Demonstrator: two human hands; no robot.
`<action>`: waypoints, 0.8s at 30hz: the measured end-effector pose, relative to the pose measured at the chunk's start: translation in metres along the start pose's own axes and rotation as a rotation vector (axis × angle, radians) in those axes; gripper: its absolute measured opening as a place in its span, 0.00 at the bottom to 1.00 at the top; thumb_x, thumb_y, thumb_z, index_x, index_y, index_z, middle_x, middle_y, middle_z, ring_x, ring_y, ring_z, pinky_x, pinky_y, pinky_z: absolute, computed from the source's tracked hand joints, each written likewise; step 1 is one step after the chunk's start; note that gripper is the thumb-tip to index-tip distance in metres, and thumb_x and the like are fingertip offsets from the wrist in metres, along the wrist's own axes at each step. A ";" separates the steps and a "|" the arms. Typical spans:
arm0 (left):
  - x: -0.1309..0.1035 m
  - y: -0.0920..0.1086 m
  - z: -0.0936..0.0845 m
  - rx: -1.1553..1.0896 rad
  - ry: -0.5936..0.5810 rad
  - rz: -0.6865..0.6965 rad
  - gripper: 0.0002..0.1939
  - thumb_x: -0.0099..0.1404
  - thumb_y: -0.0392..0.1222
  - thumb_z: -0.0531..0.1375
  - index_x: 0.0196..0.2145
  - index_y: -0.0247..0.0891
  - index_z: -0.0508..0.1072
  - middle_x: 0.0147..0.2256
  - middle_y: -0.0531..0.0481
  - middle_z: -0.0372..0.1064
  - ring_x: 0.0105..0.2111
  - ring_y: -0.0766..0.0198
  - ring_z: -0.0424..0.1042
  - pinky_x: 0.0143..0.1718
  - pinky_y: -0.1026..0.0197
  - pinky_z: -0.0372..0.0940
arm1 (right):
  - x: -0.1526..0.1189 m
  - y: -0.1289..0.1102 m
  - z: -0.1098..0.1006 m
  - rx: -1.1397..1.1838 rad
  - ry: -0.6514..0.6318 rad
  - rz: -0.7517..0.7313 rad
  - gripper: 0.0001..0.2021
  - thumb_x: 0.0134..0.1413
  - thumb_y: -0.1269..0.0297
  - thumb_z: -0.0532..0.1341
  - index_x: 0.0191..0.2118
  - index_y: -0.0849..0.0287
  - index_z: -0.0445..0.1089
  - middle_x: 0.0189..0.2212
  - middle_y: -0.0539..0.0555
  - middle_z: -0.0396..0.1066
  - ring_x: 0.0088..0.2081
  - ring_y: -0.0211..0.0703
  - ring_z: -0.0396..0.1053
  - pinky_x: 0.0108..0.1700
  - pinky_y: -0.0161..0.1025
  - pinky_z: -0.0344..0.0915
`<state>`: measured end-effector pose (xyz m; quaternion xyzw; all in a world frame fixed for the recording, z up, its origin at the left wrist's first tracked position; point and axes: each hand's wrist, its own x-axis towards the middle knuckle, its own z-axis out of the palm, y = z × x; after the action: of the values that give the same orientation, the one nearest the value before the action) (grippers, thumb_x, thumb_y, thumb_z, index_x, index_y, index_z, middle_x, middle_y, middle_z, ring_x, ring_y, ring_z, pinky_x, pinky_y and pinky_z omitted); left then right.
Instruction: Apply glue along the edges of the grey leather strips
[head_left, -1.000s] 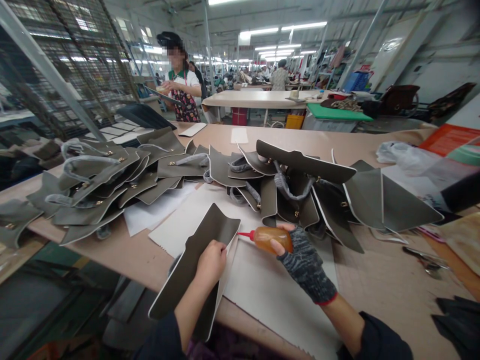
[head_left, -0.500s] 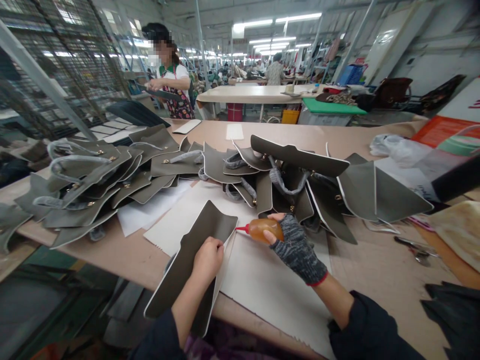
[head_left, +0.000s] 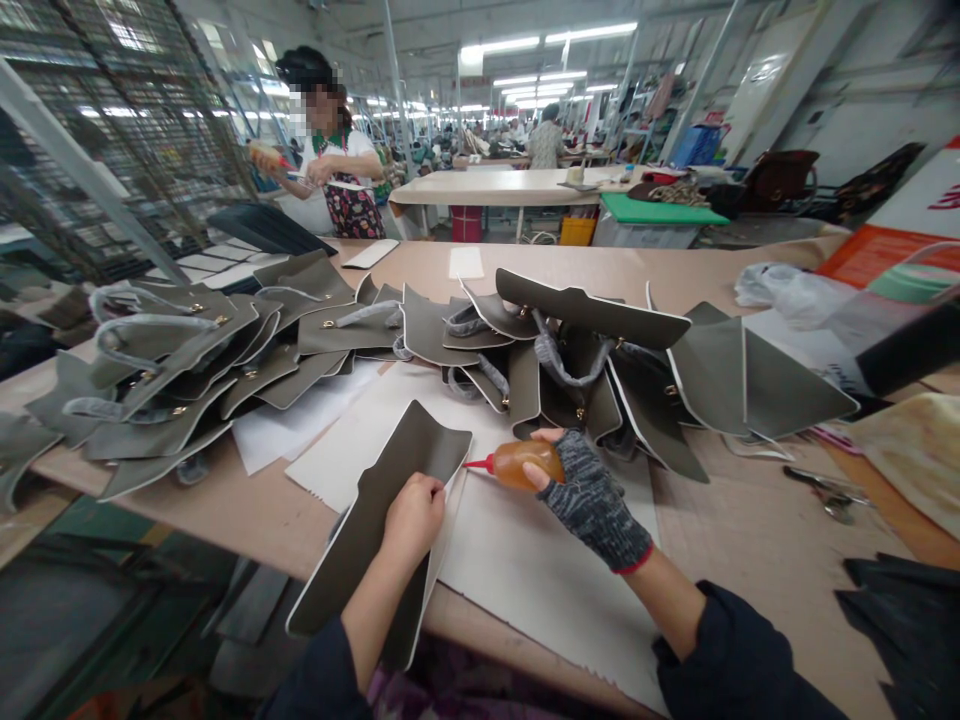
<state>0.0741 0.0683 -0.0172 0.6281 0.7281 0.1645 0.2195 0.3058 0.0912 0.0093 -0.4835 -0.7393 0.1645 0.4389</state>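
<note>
My bare left hand [head_left: 415, 515] is closed on a folded dark olive panel [head_left: 375, 520] with pale edges, which slants over the table's front edge. In my right hand [head_left: 592, 495], which wears a grey fingerless glove with a red cuff, is a bottle [head_left: 521, 464] of amber liquid, held on its side. Its red nozzle [head_left: 480, 464] points left, its tip at the panel's right edge near the upper corner. Under the bottle lies a large pale sheet [head_left: 540, 570]. What my left fingertips press on is hidden by the hand.
Similar olive panels with wrapped handles pile up at the left [head_left: 165, 370] and across the middle [head_left: 592, 310]. Metal clippers [head_left: 829, 488] and black pieces [head_left: 900, 620] lie right. Across the table stands a person in an apron [head_left: 352, 205], holding a bottle.
The nozzle tip has shifted slightly left along the panel's edge. My left hand keeps its hold. The person across the table has raised a bottle. The view has shifted slightly.
</note>
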 end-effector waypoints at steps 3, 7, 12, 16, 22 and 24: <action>0.000 0.001 0.000 0.001 -0.001 -0.002 0.09 0.60 0.33 0.52 0.28 0.36 0.73 0.33 0.47 0.68 0.34 0.64 0.68 0.37 0.63 0.60 | -0.003 -0.002 -0.001 0.012 -0.029 0.020 0.16 0.53 0.60 0.58 0.48 0.57 0.61 0.42 0.57 0.67 0.44 0.48 0.67 0.48 0.49 0.66; 0.000 0.000 0.000 0.001 0.007 0.001 0.09 0.60 0.34 0.52 0.29 0.36 0.73 0.33 0.47 0.68 0.34 0.64 0.68 0.38 0.63 0.60 | -0.010 -0.006 -0.002 0.017 -0.052 0.040 0.16 0.53 0.59 0.58 0.47 0.56 0.61 0.42 0.57 0.68 0.44 0.49 0.68 0.47 0.49 0.67; -0.001 -0.002 0.001 -0.005 0.015 0.023 0.09 0.60 0.34 0.52 0.29 0.35 0.73 0.32 0.47 0.68 0.34 0.64 0.67 0.39 0.63 0.60 | -0.019 -0.014 -0.004 0.011 -0.058 0.043 0.16 0.53 0.58 0.57 0.47 0.57 0.61 0.42 0.58 0.68 0.43 0.49 0.69 0.46 0.48 0.68; -0.001 -0.003 0.003 -0.014 0.019 0.028 0.09 0.60 0.34 0.52 0.29 0.35 0.73 0.33 0.47 0.68 0.34 0.64 0.67 0.38 0.63 0.60 | -0.028 -0.017 -0.005 0.010 -0.068 0.050 0.17 0.53 0.57 0.56 0.47 0.58 0.62 0.41 0.58 0.68 0.42 0.49 0.69 0.45 0.47 0.68; 0.000 -0.005 0.004 -0.020 0.031 0.036 0.09 0.60 0.34 0.53 0.29 0.35 0.73 0.32 0.47 0.68 0.33 0.65 0.67 0.38 0.63 0.60 | -0.041 -0.019 -0.004 0.092 -0.106 0.131 0.16 0.54 0.58 0.58 0.47 0.56 0.62 0.43 0.56 0.68 0.45 0.47 0.68 0.48 0.47 0.67; 0.000 -0.005 0.004 -0.020 0.037 0.039 0.09 0.60 0.34 0.53 0.29 0.35 0.73 0.32 0.47 0.68 0.33 0.65 0.67 0.38 0.63 0.60 | -0.046 -0.019 -0.004 0.116 -0.125 0.158 0.16 0.53 0.58 0.58 0.47 0.56 0.62 0.44 0.56 0.68 0.45 0.47 0.68 0.48 0.47 0.67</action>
<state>0.0723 0.0673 -0.0233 0.6370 0.7179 0.1875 0.2090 0.3046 0.0415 0.0016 -0.5029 -0.7139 0.2710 0.4048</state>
